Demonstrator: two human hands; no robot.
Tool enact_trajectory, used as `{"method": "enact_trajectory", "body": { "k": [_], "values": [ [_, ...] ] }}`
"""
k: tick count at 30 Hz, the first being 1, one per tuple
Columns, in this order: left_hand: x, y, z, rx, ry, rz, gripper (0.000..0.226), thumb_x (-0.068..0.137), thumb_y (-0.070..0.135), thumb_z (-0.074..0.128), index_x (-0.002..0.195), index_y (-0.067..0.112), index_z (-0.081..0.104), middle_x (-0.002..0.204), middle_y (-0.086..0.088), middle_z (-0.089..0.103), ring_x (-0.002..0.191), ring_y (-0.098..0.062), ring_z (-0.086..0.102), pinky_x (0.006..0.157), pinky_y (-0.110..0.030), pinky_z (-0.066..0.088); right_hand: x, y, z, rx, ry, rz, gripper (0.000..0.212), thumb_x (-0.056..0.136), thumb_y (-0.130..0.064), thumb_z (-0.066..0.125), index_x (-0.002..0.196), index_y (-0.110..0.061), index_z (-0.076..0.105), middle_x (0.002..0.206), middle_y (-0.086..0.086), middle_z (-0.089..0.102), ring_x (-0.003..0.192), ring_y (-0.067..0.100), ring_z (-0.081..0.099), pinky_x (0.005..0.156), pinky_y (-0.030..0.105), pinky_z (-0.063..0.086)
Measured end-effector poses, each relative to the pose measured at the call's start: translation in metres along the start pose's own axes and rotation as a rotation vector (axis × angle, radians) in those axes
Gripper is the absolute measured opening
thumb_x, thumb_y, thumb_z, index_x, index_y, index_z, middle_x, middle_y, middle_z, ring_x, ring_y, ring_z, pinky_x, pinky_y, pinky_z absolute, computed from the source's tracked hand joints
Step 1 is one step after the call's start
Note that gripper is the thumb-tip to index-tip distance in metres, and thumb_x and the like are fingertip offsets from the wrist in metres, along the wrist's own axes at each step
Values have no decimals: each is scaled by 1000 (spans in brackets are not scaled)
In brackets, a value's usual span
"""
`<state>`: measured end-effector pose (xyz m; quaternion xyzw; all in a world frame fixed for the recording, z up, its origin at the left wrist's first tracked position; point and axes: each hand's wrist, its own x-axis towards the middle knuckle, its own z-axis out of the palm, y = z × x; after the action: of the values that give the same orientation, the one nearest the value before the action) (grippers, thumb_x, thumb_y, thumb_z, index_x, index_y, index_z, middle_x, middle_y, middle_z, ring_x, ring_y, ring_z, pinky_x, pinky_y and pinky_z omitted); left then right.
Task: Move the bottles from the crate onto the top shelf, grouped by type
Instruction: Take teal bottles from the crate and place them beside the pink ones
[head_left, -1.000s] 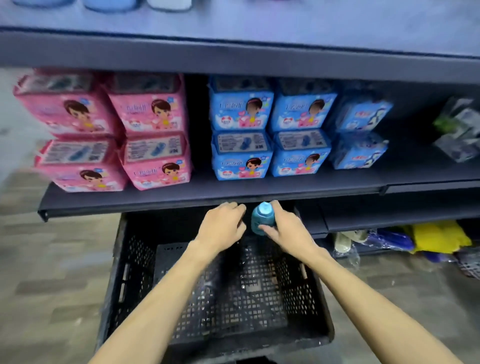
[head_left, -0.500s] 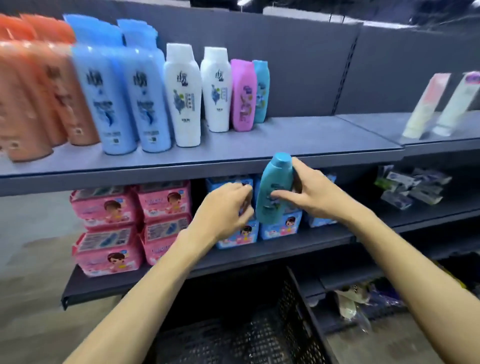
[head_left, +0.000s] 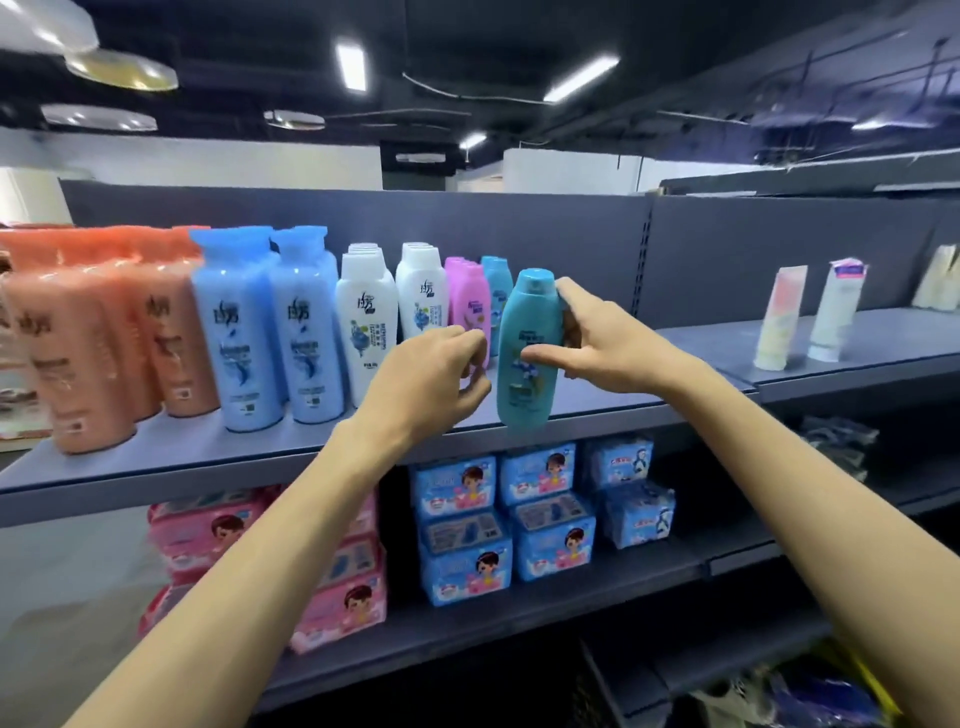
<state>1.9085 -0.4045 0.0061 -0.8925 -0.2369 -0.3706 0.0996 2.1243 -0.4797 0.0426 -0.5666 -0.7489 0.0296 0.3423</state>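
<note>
My right hand (head_left: 602, 343) grips a teal bottle (head_left: 527, 348) upright, its base level with the front edge of the top shelf (head_left: 613, 402). My left hand (head_left: 436, 382) hovers just left of the bottle with fingers curled and holds nothing. On the shelf stand rows of orange bottles (head_left: 88, 332), light blue bottles (head_left: 270, 332), white bottles (head_left: 392, 312), pink bottles (head_left: 467, 299) and another teal bottle (head_left: 497, 280) behind the held one. Only a dark corner of the crate (head_left: 589, 696) shows at the bottom.
Pink packs (head_left: 343, 597) and blue packs (head_left: 498, 519) fill the shelf below. Two pale tubes (head_left: 805, 317) stand on the adjoining top shelf at the right. Bare shelf surface lies to the right of the held bottle.
My right hand has lifted the teal bottle out of the crate up to top-shelf height. My left hand rose alongside it. The view tilted upward.
</note>
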Motion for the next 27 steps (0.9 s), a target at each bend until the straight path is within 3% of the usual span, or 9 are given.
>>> {"method": "enact_trajectory", "body": {
  "k": [5, 13, 19, 27],
  "values": [
    [18, 0, -1, 33, 23, 1, 17, 83, 22, 58, 75, 18, 43, 71, 7, 48, 66, -18, 42, 58, -32, 40, 11, 8, -14, -45, -13, 3, 49, 90, -42, 72, 125, -23, 43, 99, 0, 71, 71, 9, 65, 67, 29, 57],
    [46, -1, 12, 73, 39, -21, 12, 84, 23, 57, 79, 13, 54, 73, 2, 55, 66, -22, 49, 57, -31, 41, 27, 33, -33, -45, -57, 6, 50, 91, -43, 69, 127, -27, 39, 112, -8, 67, 92, 7, 68, 70, 23, 58],
    [59, 1, 32, 62, 18, -48, 12, 83, 23, 59, 76, 15, 51, 73, 5, 54, 66, -21, 49, 57, -30, 40, 37, 56, -35, -72, -69, 21, 48, 91, -44, 68, 125, -29, 38, 108, -11, 64, 82, -3, 65, 62, 16, 51],
    [73, 5, 53, 71, -16, -62, 12, 84, 25, 60, 79, 17, 52, 75, 6, 54, 68, -20, 51, 59, -29, 43, 50, 89, -31, -41, -99, 80, 50, 91, -44, 68, 127, -26, 39, 109, -3, 66, 83, 11, 67, 63, 22, 53]
  ]
}}
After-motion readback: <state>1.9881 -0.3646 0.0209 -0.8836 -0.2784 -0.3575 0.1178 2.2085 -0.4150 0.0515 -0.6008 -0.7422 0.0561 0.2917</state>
